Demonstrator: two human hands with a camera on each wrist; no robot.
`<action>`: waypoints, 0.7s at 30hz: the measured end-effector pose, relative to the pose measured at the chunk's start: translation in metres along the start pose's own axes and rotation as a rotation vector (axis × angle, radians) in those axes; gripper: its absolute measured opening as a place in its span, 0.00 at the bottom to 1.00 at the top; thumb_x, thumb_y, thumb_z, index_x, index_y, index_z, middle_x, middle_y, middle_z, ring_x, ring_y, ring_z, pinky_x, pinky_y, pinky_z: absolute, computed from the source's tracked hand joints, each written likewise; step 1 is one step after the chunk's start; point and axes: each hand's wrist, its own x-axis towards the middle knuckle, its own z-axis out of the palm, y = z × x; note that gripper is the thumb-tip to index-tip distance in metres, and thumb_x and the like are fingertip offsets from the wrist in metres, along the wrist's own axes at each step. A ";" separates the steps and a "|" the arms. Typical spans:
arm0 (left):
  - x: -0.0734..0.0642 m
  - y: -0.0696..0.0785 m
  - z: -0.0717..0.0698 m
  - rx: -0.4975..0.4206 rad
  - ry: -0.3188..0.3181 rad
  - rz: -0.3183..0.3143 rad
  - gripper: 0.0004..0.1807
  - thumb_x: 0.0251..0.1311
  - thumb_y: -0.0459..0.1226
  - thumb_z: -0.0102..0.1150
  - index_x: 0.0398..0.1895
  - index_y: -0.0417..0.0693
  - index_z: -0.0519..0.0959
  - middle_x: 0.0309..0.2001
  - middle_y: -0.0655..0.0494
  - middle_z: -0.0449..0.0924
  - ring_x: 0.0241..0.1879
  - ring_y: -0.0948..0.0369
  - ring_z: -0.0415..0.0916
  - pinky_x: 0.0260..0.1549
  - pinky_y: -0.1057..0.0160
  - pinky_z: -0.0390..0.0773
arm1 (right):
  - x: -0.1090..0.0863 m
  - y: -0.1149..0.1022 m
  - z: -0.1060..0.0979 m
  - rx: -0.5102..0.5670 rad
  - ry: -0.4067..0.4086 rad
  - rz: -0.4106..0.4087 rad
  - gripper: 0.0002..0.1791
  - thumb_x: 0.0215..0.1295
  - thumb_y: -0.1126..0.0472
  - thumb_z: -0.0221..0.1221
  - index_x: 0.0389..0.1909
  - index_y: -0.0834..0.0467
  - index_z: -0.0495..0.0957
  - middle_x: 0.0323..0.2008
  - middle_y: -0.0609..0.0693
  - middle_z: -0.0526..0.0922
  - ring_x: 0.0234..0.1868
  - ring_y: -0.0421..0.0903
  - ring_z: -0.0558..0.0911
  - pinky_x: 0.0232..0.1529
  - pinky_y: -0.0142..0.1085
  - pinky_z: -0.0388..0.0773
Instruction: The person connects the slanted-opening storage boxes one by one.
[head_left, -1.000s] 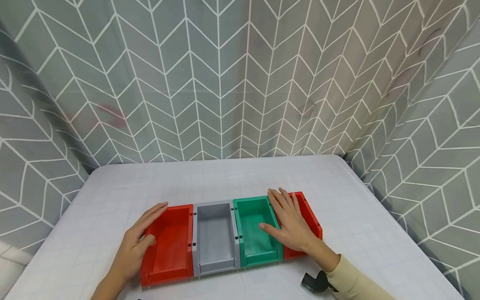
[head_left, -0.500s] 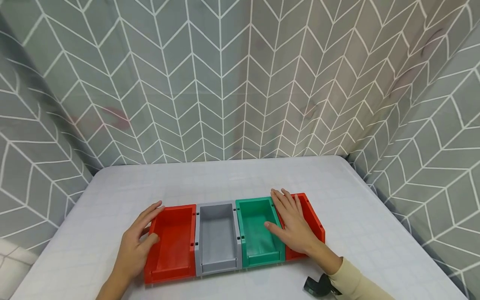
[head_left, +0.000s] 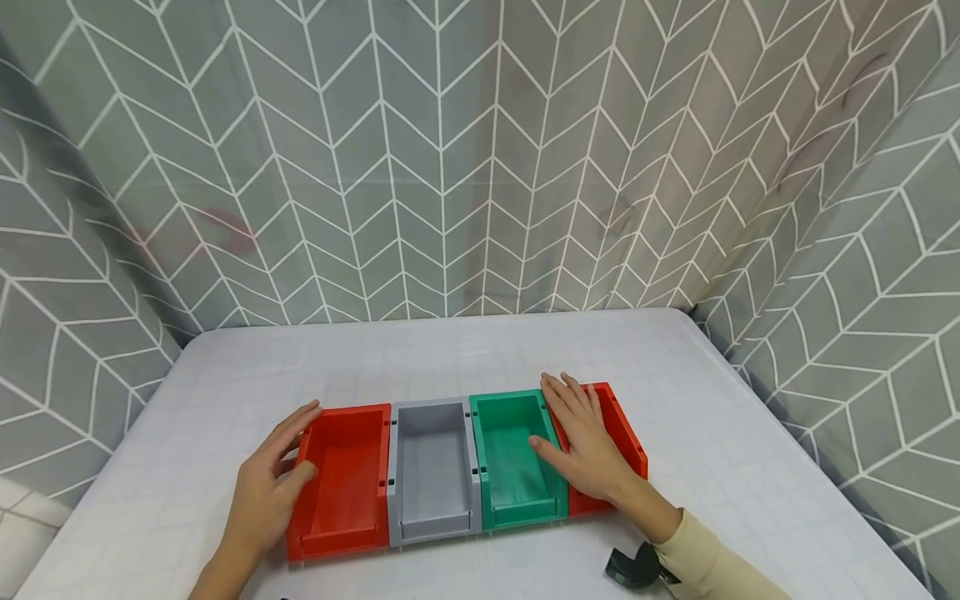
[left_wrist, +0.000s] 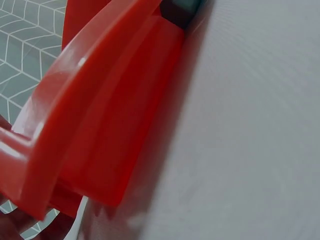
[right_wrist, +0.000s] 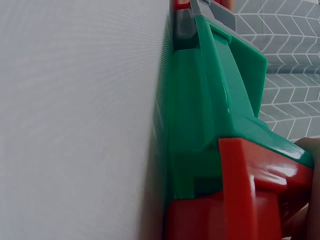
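Observation:
Four storage bins stand side by side: a left red bin [head_left: 347, 475], a grey bin [head_left: 433, 467], a green bin [head_left: 519, 454] and a right red bin [head_left: 617, 433]. My left hand [head_left: 262, 492] grips the outer wall of the left red bin, thumb over the rim and fingers along the outside. My right hand [head_left: 588, 454] rests across the rims where the green and right red bins meet, fingers extended. It hides part of the right red bin. In the right wrist view, the green bin [right_wrist: 225, 95] and right red bin [right_wrist: 245, 195] touch.
The bins sit on a table [head_left: 420, 358] with a white cover. A black curved object [head_left: 632, 567] lies by the right wrist. Patterned grey curtains [head_left: 450, 167] hang behind the table and at both sides.
My left hand's thumb has come over the rim of the left red bin, and its fingers have bent closer along the outer wall. The right hand stays nearly still on the bins.

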 end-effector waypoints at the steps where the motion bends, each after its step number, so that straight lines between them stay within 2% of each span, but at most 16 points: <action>1: 0.000 0.000 0.000 -0.002 0.001 0.000 0.40 0.60 0.24 0.61 0.77 0.56 0.70 0.75 0.54 0.68 0.59 0.49 0.76 0.47 0.74 0.74 | 0.001 0.000 0.000 -0.001 0.000 -0.001 0.48 0.65 0.48 0.64 0.81 0.64 0.56 0.80 0.57 0.57 0.80 0.62 0.47 0.73 0.68 0.32; 10: -0.002 0.000 -0.001 -0.001 -0.012 -0.003 0.39 0.60 0.24 0.60 0.76 0.52 0.70 0.73 0.49 0.69 0.60 0.46 0.76 0.48 0.74 0.73 | 0.001 0.001 0.000 -0.014 0.006 -0.013 0.48 0.65 0.49 0.64 0.80 0.64 0.57 0.79 0.58 0.58 0.80 0.63 0.49 0.74 0.67 0.33; 17: 0.003 -0.001 0.001 0.028 -0.049 0.035 0.38 0.59 0.23 0.59 0.75 0.49 0.70 0.72 0.45 0.68 0.59 0.45 0.76 0.48 0.72 0.74 | -0.001 0.005 -0.001 -0.023 0.005 -0.003 0.48 0.65 0.49 0.64 0.80 0.63 0.57 0.80 0.57 0.58 0.80 0.62 0.48 0.74 0.67 0.33; 19: 0.004 -0.001 0.001 0.040 -0.062 0.047 0.38 0.59 0.23 0.60 0.75 0.48 0.70 0.72 0.45 0.69 0.59 0.45 0.76 0.47 0.69 0.77 | -0.001 0.006 -0.001 -0.023 0.004 -0.003 0.48 0.65 0.49 0.64 0.80 0.63 0.57 0.79 0.58 0.58 0.80 0.63 0.49 0.74 0.67 0.33; 21: 0.004 0.000 0.000 0.048 -0.072 0.056 0.38 0.58 0.22 0.60 0.74 0.47 0.71 0.71 0.44 0.69 0.58 0.44 0.76 0.48 0.61 0.82 | -0.001 0.007 -0.002 -0.022 0.003 -0.006 0.47 0.65 0.49 0.64 0.81 0.63 0.57 0.79 0.58 0.58 0.79 0.63 0.49 0.74 0.67 0.33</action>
